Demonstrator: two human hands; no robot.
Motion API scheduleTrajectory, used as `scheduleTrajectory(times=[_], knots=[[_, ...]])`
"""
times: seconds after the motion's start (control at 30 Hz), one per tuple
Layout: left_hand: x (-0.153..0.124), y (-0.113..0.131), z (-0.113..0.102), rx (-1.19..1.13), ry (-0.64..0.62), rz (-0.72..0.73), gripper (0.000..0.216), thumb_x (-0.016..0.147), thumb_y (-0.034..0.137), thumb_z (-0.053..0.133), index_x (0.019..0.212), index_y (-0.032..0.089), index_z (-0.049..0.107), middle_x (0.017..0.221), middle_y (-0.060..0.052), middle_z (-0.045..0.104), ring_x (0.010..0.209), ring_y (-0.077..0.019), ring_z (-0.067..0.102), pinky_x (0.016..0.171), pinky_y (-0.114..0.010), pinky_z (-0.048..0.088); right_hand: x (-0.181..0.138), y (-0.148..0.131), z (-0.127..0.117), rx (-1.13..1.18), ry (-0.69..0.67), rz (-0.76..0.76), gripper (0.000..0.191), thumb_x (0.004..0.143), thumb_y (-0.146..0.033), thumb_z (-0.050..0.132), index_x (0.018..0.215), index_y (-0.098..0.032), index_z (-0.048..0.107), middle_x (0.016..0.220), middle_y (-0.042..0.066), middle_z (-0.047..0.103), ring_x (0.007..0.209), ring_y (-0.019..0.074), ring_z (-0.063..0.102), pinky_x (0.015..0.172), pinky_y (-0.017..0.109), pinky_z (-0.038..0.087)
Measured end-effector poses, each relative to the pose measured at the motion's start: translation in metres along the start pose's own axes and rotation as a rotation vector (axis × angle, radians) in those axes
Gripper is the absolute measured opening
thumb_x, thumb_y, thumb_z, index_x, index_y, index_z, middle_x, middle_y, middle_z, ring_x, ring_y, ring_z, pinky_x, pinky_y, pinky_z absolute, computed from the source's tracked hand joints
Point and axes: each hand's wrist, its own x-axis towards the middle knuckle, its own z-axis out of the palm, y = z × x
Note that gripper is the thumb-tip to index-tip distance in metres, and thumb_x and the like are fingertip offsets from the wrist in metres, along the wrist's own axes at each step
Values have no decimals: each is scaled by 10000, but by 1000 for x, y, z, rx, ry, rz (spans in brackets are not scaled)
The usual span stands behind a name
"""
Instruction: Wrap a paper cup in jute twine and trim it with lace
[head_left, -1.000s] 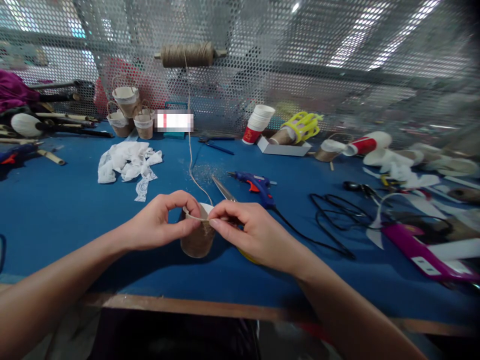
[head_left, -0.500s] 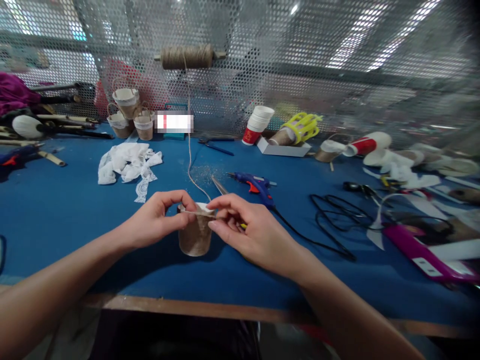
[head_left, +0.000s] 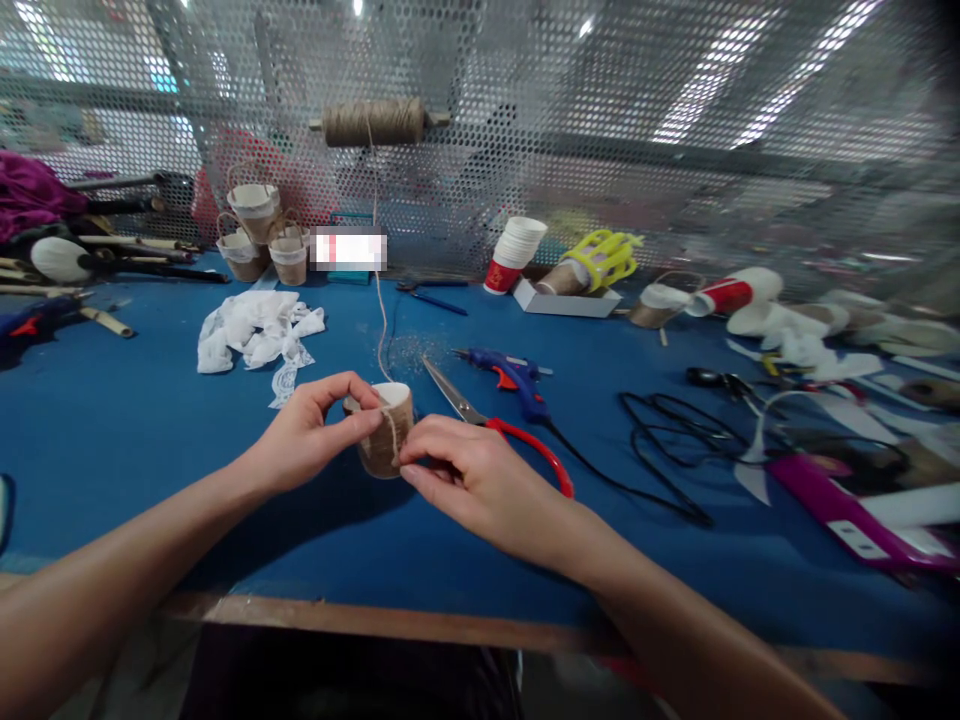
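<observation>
The wooden front edge of the surface [head_left: 390,625] runs just below my forearms, with a broad band of bare blue between it and my hands. My left hand [head_left: 307,440] is curled closed around the near left side of a small twine-wrapped paper cup [head_left: 384,440], thumb and forefinger pinching its rim. The cup stands slightly tilted on the blue, near the middle of the front. My right hand [head_left: 469,480] is nearly closed, fingertips pinching the twine strand [head_left: 381,320] against the cup's lower right side. Open blue lies to the left of my left wrist, out to the surface's left edge.

Just beyond my right hand lie red-handled scissors [head_left: 495,425], blades pointing away and to the left, the handle loop close to my knuckles. Behind them sits a blue glue gun [head_left: 514,372], its black cord [head_left: 660,450] looping off to the right. To the left, a heap of white lace [head_left: 255,330] lies well apart from the cup.

The strand climbs from the cup to a twine spool [head_left: 375,122] mounted on the perforated metal screen [head_left: 600,120] that closes off the far edge. Along that edge stand finished twine baskets [head_left: 259,225], stacked paper cups [head_left: 517,250] and a yellow plastic piece [head_left: 604,255].
</observation>
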Motion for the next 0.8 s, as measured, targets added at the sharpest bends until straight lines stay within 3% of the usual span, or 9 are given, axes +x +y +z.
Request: scheduleTrajectory(times=[0.13, 0.3, 0.4, 0.5, 0.57, 0.63, 0.8], knots=[[0, 0, -1, 19, 11, 31, 117, 774, 269, 592, 726, 166, 562, 823, -32, 617, 881, -166, 547, 783, -302, 412, 1, 7, -5, 21, 45, 67, 206, 853, -209, 492, 704, -149, 620, 805, 51, 600, 745, 133, 564, 715, 281, 452], [-1, -1, -1, 34, 28, 55, 112, 766, 261, 593, 724, 164, 556, 856, -50, 607, 909, -181, 542, 806, -315, 403, 5, 17, -18, 112, 149, 287, 284, 876, -317, 434, 820, -133, 643, 873, 78, 610, 569, 108, 560, 499, 247, 453], [-1, -5, -1, 52, 47, 109, 94, 769, 256, 587, 742, 171, 558, 874, -50, 594, 940, -186, 534, 839, -323, 395, 8, 29, -30, -102, 254, 490, 280, 879, -334, 428, 954, -160, 634, 856, 56, 638, 605, 120, 597, 547, 238, 469], [-1, -9, 0, 79, 58, 170, 69, 775, 240, 573, 745, 179, 561, 886, -48, 583, 960, -186, 526, 859, -328, 391, 10, 52, -46, -386, 393, 681, 241, 870, -289, 453, 985, -149, 612, 959, 96, 640, 867, 202, 612, 747, 294, 458], [-1, -10, 0, 97, 64, 196, 69, 775, 233, 565, 731, 180, 556, 869, -48, 582, 966, -188, 523, 865, -336, 388, 9, 71, -55, -447, 382, 776, 177, 828, -253, 525, 892, -121, 624, 919, 135, 642, 923, 269, 596, 785, 351, 442], [0, -10, 0, 106, 67, 209, 78, 773, 235, 559, 717, 180, 548, 846, -47, 581, 972, -195, 522, 862, -348, 389, 8, 89, -62, -445, 311, 860, 115, 771, -224, 613, 775, -111, 633, 837, 132, 648, 882, 279, 605, 772, 372, 454], [1, -10, -1, 96, 65, 213, 78, 764, 234, 554, 711, 180, 536, 829, -42, 577, 980, -202, 521, 871, -375, 379, 10, 107, -65, -327, 267, 943, 242, 875, -295, 515, 1072, -162, 561, 1090, 63, 579, 910, 173, 585, 773, 371, 494]])
